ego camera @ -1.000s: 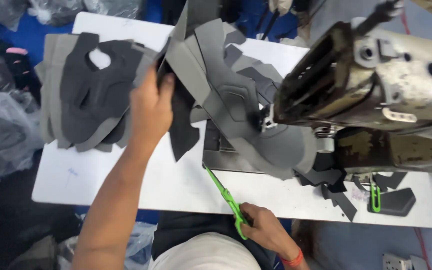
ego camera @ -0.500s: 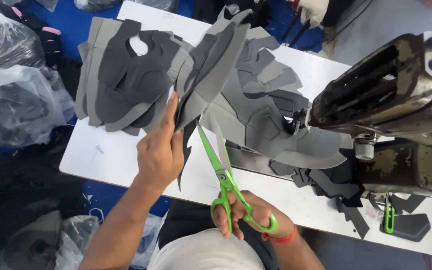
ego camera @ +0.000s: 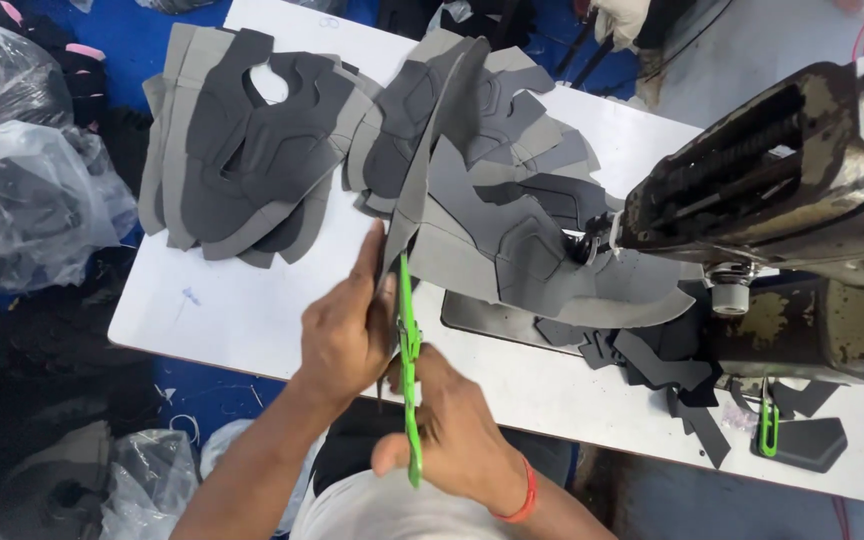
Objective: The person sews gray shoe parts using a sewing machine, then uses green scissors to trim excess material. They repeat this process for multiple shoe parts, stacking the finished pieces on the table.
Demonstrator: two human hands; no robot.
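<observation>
Green-handled scissors (ego camera: pixel 409 370) sit at lower centre, the right hand's (ego camera: pixel 457 435) fingers closed through their loops. The left hand (ego camera: pixel 347 335) pinches a grey fabric piece (ego camera: pixel 422 190) rising toward mid-frame, beside the sewing machine (ego camera: pixel 792 190) at right.

- Bare table (ego camera: pixel 242 310) lies left of the hands: room to pass.
- Grey pieces (ego camera: pixel 252 150) cover the far side.
- The sewing machine (ego camera: pixel 802 190) blocks the right.
- Scraps (ego camera: pixel 672 370) sit under it.

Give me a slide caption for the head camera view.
Left hand holds a grey piece upright while right hand works green scissors beside a sewing machine.
</observation>
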